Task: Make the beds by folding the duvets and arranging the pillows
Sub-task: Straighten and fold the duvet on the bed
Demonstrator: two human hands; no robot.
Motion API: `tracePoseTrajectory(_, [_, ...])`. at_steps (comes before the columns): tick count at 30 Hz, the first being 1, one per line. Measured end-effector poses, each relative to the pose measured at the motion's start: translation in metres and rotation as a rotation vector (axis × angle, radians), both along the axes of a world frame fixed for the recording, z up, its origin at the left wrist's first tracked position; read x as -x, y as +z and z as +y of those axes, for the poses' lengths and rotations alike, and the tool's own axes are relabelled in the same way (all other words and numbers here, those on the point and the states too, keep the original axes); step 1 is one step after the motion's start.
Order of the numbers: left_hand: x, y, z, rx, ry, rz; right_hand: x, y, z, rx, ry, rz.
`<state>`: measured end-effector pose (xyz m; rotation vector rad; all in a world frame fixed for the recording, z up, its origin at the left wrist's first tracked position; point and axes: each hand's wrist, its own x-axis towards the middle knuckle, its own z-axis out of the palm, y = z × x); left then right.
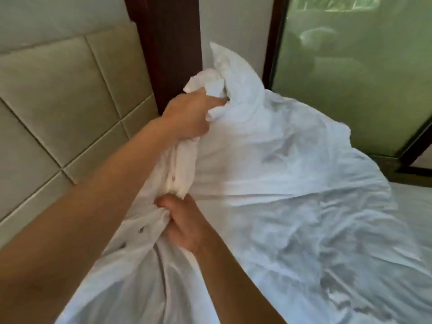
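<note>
From the head view we see both hands clenched on the white duvet (292, 195). The left hand (187, 113), near centre at 11 o'clock, grips a bunched corner. Its fingers are buried in the cloth, so we can't count them or see their tips. The right hand (184, 225), near centre at 7 o'clock, grasps the gathered edge lower down. Its thumb shows on top, and the other fingertips are lost in the folds.

Between the two hands the edge runs as a tight twisted roll. It carries a few small dark marks, too blurred for us to say what they are.

The rest of the duvet billows from the hands toward 3 and 5 o'clock, smeared by motion. It covers most of the bed (416, 202), of which only a flat white strip shows at 3 o'clock. The bottom edge of the frame cuts off both forearms and the near cloth.

A padded headboard (58, 101) fills 9 o'clock, and a dark wooden post (168, 43) stands at 12. At 1 o'clock a frosted glass panel (350, 90) shows only vague shapes.
</note>
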<state>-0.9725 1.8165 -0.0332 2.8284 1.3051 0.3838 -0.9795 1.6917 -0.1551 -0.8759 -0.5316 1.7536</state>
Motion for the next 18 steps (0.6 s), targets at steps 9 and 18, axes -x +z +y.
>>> tracePoseTrajectory(9, [0.238, -0.324, -0.025, 0.897, 0.572, 0.290, 0.035, -0.168, 0.009, 0.593, 0.253, -0.769])
tracePoseTrajectory(18, [0.369, -0.399, -0.058, 0.745, 1.246, -0.125, -0.035, -0.223, -0.023, 0.717, 0.322, -1.125])
